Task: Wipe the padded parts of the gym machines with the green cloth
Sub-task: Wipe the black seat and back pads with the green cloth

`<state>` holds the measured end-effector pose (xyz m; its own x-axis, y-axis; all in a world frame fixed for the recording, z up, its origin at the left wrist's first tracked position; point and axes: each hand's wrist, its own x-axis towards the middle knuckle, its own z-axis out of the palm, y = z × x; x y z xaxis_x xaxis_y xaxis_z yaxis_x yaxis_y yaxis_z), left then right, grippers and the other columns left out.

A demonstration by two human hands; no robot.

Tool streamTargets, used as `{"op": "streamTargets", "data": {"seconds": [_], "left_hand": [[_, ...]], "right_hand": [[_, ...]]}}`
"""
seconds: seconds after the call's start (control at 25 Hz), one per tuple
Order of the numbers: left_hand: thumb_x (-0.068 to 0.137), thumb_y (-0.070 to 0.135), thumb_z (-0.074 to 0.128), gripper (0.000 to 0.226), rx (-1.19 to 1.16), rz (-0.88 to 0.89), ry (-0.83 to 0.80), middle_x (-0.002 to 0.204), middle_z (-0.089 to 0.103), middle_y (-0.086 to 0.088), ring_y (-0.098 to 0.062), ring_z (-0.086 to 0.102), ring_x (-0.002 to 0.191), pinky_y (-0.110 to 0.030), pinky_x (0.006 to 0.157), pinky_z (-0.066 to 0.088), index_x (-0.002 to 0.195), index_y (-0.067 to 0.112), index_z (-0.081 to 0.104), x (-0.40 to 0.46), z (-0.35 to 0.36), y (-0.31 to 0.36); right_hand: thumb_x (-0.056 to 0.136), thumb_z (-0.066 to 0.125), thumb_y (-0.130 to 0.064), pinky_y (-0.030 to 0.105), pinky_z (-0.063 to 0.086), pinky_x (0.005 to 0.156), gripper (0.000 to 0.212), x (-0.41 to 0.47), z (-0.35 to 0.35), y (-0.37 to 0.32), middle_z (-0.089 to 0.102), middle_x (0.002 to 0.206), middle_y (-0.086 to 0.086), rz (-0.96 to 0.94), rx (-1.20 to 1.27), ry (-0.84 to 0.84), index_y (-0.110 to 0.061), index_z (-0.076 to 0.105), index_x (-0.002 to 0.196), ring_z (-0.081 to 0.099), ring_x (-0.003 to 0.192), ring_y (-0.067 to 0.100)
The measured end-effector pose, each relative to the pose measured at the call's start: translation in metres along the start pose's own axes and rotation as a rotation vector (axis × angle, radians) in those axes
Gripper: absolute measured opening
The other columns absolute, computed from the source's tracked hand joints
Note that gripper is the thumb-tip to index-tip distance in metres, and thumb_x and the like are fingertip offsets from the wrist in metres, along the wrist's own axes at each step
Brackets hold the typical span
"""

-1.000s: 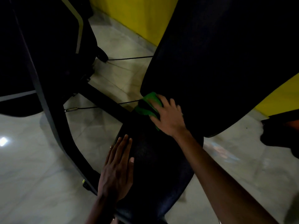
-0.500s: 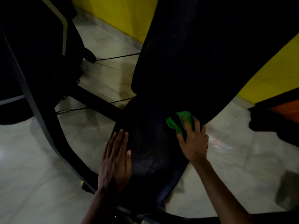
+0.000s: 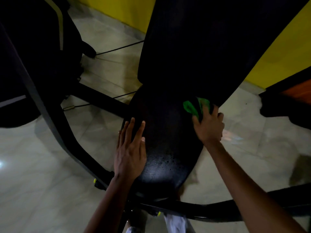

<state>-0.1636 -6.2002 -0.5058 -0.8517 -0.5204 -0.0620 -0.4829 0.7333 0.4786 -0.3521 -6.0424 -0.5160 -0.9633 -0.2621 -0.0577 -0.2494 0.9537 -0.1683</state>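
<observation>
The bunched green cloth (image 3: 196, 106) has swept from the far-left corner of the black padded vinyl seat (image 3: 166, 148) across to its far-right edge, under the tall black backrest pad (image 3: 202, 47). The right hand (image 3: 208, 126) grips it, fingers clenched around the fabric. The left hand (image 3: 130, 152) lies flat, fingers straight, steadying the seat's left edge. The seam looks covered; the near seat likely remains.
</observation>
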Motion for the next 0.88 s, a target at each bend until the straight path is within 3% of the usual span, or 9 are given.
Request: {"op": "streamTargets", "data": {"seconds": [0.08,0.28,0.36,0.48,0.64,0.76,0.88], "left_hand": [[0.095,0.034,0.022,0.055,-0.011,-0.001,-0.005,0.156,0.025,-0.010,-0.021,0.016,0.144,-0.037,0.115,0.013,0.146,0.020,0.037,0.000,-0.001,0.000],[0.096,0.035,0.023,0.053,-0.033,-0.004,0.007,0.156,0.023,-0.007,-0.014,0.009,0.144,-0.030,0.115,0.007,0.146,0.022,0.036,0.000,-0.003,-0.001],[0.096,0.035,0.023,0.053,-0.062,-0.007,-0.003,0.157,0.023,-0.006,-0.013,0.009,0.144,-0.031,0.115,0.008,0.146,0.023,0.036,0.000,-0.003,-0.002],[0.096,0.035,0.027,0.051,-0.114,0.000,0.009,0.156,0.027,-0.006,-0.018,0.015,0.144,-0.035,0.115,0.018,0.144,0.022,0.041,0.001,-0.001,-0.006],[0.096,0.035,0.029,0.049,-0.187,-0.002,0.025,0.155,0.027,-0.002,-0.013,0.015,0.144,-0.030,0.115,0.015,0.141,0.023,0.045,0.002,0.001,-0.010],[0.096,0.034,0.027,0.049,-0.262,0.030,-0.004,0.155,0.021,0.003,-0.015,0.014,0.145,-0.015,0.115,0.005,0.142,0.023,0.043,0.001,-0.004,-0.016],[0.097,0.034,0.025,0.049,-0.290,0.062,-0.052,0.157,0.018,0.002,-0.016,0.011,0.147,-0.012,0.114,0.002,0.144,0.024,0.037,0.000,-0.006,-0.022]], "right_hand": [[0.081,0.042,-0.041,0.051,0.048,0.071,0.060,-0.039,-0.003,-0.004,0.046,0.132,0.026,-0.081,-0.040,0.087,-0.013,0.046,0.134,0.051,0.098,0.046],[0.070,0.048,-0.044,0.042,0.047,0.068,0.068,-0.189,-0.017,-0.019,0.045,0.140,0.018,-0.317,0.086,0.038,-0.027,0.042,0.136,0.050,0.090,0.034],[0.071,0.050,-0.044,0.041,0.046,0.070,0.066,-0.193,-0.018,-0.017,0.042,0.141,0.014,-0.391,0.060,0.073,-0.030,0.043,0.135,0.049,0.090,0.033],[0.075,0.042,-0.044,0.043,0.049,0.071,0.061,-0.128,-0.015,-0.015,0.041,0.138,0.014,-0.489,-0.016,0.090,-0.026,0.041,0.134,0.047,0.096,0.037],[0.075,0.038,-0.046,0.048,0.048,0.072,0.061,-0.057,-0.011,-0.033,0.049,0.131,0.019,-0.247,-0.018,0.087,-0.021,0.049,0.130,0.051,0.099,0.041],[0.075,0.039,-0.044,0.045,0.047,0.075,0.062,-0.111,-0.017,-0.038,0.045,0.138,0.017,-0.334,-0.022,0.049,-0.025,0.042,0.134,0.044,0.098,0.035],[0.077,0.047,-0.048,0.042,0.045,0.074,0.063,-0.187,-0.023,-0.031,0.042,0.144,0.013,-0.502,0.052,-0.004,-0.032,0.043,0.137,0.047,0.095,0.033]]}}
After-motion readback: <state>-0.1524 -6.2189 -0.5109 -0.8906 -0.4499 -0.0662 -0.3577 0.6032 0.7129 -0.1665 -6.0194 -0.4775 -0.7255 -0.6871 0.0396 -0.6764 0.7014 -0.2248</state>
